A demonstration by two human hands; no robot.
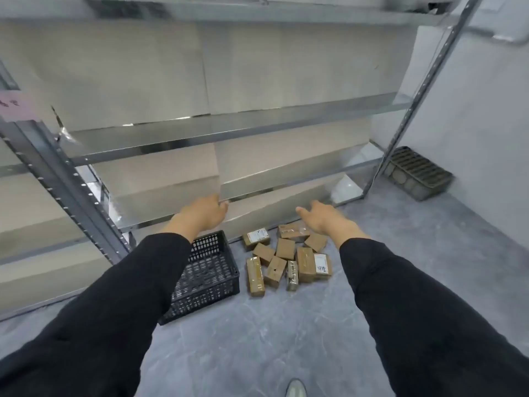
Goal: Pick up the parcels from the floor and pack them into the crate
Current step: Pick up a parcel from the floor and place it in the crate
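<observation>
Both grips empty, fingers apart: left hand (204,213) above crate (206,277), right hand (322,219) above parcels (286,257) heaped on floor (257,345) beside crate. Small taped cartons, likely light, stiff; pinch across short sides.

Head camera looks steeply down, standing height, at floor (286,339).

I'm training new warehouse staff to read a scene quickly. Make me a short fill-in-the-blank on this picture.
1. The black crate holds ____ parcels so far.
2. The brown parcels lie on the ____.
3. Both hands, left hand and right hand, hold ____.
4. The crate's colour is ____.

Missing words: no; floor; nothing; black
</observation>
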